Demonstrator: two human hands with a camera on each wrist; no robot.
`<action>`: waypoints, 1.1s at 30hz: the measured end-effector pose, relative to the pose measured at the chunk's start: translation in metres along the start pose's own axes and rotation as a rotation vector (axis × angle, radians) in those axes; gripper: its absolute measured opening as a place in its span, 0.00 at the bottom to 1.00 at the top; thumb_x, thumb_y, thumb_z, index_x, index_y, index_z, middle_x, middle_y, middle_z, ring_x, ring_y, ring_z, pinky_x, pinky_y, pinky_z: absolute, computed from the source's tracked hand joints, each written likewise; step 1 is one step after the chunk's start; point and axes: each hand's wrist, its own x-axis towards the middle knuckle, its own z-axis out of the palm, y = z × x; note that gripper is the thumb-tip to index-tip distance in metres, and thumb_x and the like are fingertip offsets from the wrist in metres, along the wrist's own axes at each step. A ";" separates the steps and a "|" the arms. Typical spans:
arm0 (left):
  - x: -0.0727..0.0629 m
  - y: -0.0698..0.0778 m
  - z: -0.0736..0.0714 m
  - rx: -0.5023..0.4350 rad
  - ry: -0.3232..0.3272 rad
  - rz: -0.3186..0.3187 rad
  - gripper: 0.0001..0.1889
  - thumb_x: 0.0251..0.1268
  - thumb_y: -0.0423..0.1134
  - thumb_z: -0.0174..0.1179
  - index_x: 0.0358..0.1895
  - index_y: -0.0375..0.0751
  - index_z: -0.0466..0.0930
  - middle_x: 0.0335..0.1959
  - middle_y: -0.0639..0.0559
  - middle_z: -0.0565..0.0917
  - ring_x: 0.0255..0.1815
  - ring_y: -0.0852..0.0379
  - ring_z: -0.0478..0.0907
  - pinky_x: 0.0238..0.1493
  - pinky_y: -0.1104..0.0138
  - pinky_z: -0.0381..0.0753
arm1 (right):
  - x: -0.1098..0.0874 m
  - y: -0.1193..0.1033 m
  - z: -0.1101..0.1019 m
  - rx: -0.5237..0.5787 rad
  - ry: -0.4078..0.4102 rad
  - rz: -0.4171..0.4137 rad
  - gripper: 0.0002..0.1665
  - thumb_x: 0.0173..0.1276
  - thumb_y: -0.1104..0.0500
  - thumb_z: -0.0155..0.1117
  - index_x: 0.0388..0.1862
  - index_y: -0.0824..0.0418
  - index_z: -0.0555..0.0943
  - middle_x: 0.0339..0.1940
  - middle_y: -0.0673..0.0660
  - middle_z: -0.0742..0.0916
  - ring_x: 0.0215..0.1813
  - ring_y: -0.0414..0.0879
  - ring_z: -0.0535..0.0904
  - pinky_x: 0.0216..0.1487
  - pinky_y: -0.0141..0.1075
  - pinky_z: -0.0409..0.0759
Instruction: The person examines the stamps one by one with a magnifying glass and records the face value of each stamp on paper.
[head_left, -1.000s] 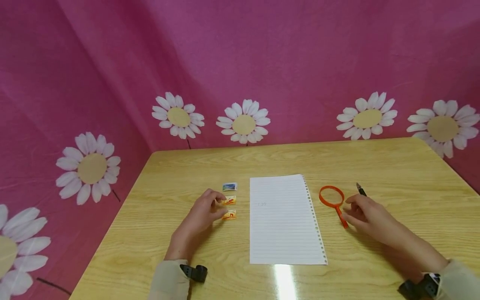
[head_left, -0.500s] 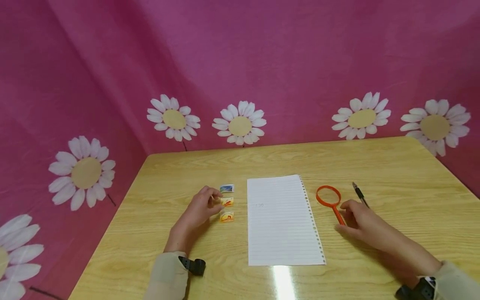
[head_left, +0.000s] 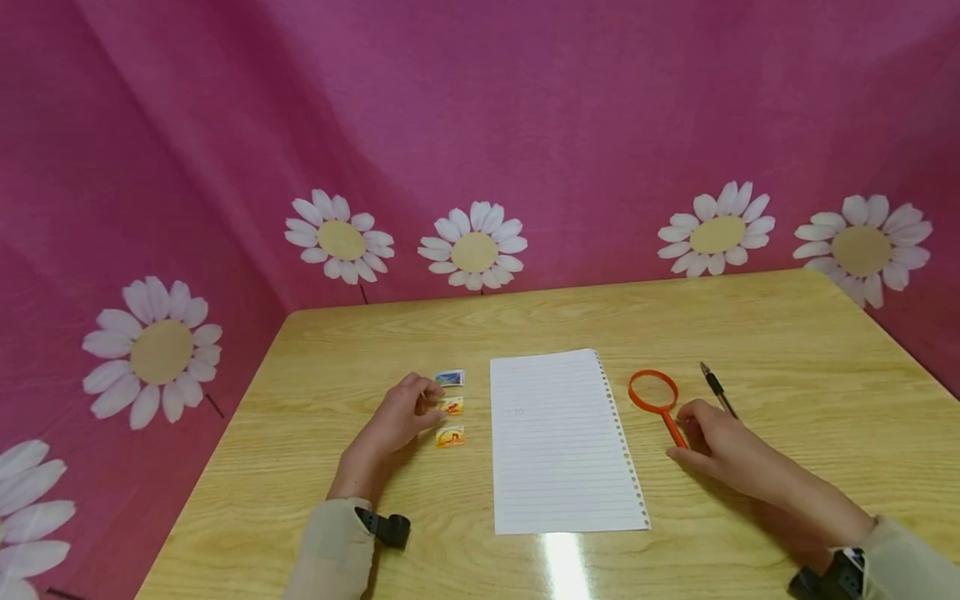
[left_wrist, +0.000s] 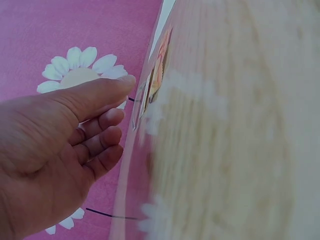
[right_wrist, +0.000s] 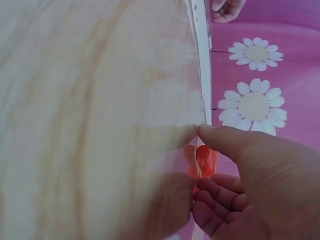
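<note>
Three small stamp-like pictures lie in a column left of the paper: a blue one at the back, an orange one in the middle, another orange one in front. My left hand hovers at their left, fingers loosely bent, thumb and index tips at the middle one and partly covering it; it grips nothing. A red magnifying glass lies flat right of the paper. Around its handle, my right hand is loosely bent; in the right wrist view, the handle end shows between thumb and fingers without a pinch.
A lined sheet of paper with faint writing lies mid-table, its punched edge on the right. Beyond my right hand lies a black pen. The wooden table meets a pink curtain with daisies at the back and left.
My left thumb has moved off the front orange picture toward the middle one. My right hand has come slightly nearer and left, uncovering more of the pen. The head view has shifted a little.
</note>
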 end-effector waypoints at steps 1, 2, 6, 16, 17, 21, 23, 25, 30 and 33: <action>0.000 0.000 0.000 0.001 -0.004 0.003 0.13 0.61 0.34 0.66 0.48 0.38 0.78 0.41 0.48 0.75 0.38 0.56 0.69 0.43 0.66 0.71 | 0.000 0.000 0.000 0.003 0.005 -0.006 0.24 0.54 0.60 0.77 0.42 0.66 0.72 0.28 0.46 0.73 0.30 0.29 0.61 0.30 0.27 0.64; 0.001 -0.001 0.000 0.001 -0.007 0.005 0.13 0.61 0.34 0.66 0.48 0.38 0.78 0.41 0.48 0.75 0.38 0.56 0.69 0.43 0.66 0.71 | 0.001 0.001 0.001 0.002 0.011 -0.012 0.24 0.54 0.60 0.77 0.41 0.66 0.72 0.28 0.46 0.72 0.30 0.29 0.61 0.30 0.27 0.63; 0.002 -0.002 -0.001 -0.009 -0.020 -0.003 0.12 0.62 0.34 0.66 0.48 0.39 0.78 0.41 0.49 0.75 0.39 0.56 0.68 0.42 0.67 0.69 | 0.002 0.001 0.002 -0.002 0.025 -0.020 0.21 0.55 0.60 0.76 0.40 0.65 0.73 0.26 0.45 0.72 0.29 0.28 0.60 0.28 0.26 0.62; 0.001 -0.004 0.000 -0.009 -0.034 0.020 0.09 0.63 0.34 0.65 0.45 0.40 0.79 0.39 0.49 0.74 0.36 0.56 0.66 0.40 0.67 0.67 | 0.002 -0.002 0.003 -0.013 0.026 -0.011 0.19 0.56 0.62 0.75 0.38 0.65 0.73 0.25 0.45 0.71 0.27 0.28 0.59 0.26 0.26 0.61; 0.002 -0.004 0.000 -0.009 -0.033 0.021 0.09 0.63 0.34 0.65 0.45 0.40 0.79 0.39 0.49 0.74 0.36 0.56 0.66 0.40 0.67 0.67 | 0.002 -0.003 0.003 -0.012 0.025 -0.008 0.18 0.56 0.62 0.74 0.38 0.65 0.73 0.24 0.45 0.71 0.27 0.28 0.58 0.26 0.26 0.61; 0.003 -0.006 0.001 -0.007 -0.033 0.009 0.09 0.63 0.34 0.65 0.45 0.40 0.80 0.38 0.49 0.74 0.37 0.56 0.67 0.40 0.67 0.67 | 0.003 -0.005 0.003 -0.012 0.026 0.004 0.18 0.56 0.64 0.74 0.37 0.65 0.73 0.23 0.45 0.71 0.26 0.28 0.59 0.26 0.26 0.61; 0.004 -0.007 0.002 0.003 -0.030 0.008 0.09 0.62 0.34 0.66 0.45 0.40 0.80 0.38 0.49 0.74 0.37 0.57 0.67 0.40 0.67 0.67 | 0.003 -0.006 0.004 -0.019 0.035 0.014 0.17 0.55 0.64 0.74 0.36 0.65 0.73 0.22 0.44 0.71 0.25 0.28 0.59 0.25 0.26 0.61; 0.004 -0.008 0.002 0.004 -0.031 0.006 0.09 0.62 0.34 0.66 0.45 0.40 0.80 0.38 0.49 0.74 0.37 0.57 0.67 0.40 0.67 0.67 | 0.004 -0.008 0.004 -0.024 0.044 0.033 0.16 0.55 0.65 0.73 0.36 0.65 0.74 0.21 0.45 0.71 0.24 0.28 0.59 0.25 0.27 0.62; 0.006 -0.008 0.003 0.003 -0.037 0.006 0.09 0.63 0.35 0.65 0.45 0.40 0.80 0.38 0.50 0.74 0.37 0.57 0.67 0.40 0.67 0.66 | 0.005 -0.014 0.005 -0.007 0.036 0.135 0.13 0.56 0.68 0.71 0.35 0.66 0.74 0.20 0.48 0.74 0.23 0.31 0.62 0.24 0.29 0.65; 0.007 -0.009 0.004 0.005 -0.040 0.004 0.09 0.63 0.35 0.65 0.45 0.40 0.80 0.38 0.49 0.74 0.37 0.57 0.67 0.40 0.67 0.67 | 0.004 -0.017 0.005 0.013 0.005 0.211 0.11 0.58 0.68 0.69 0.35 0.67 0.74 0.21 0.49 0.76 0.23 0.34 0.64 0.24 0.29 0.66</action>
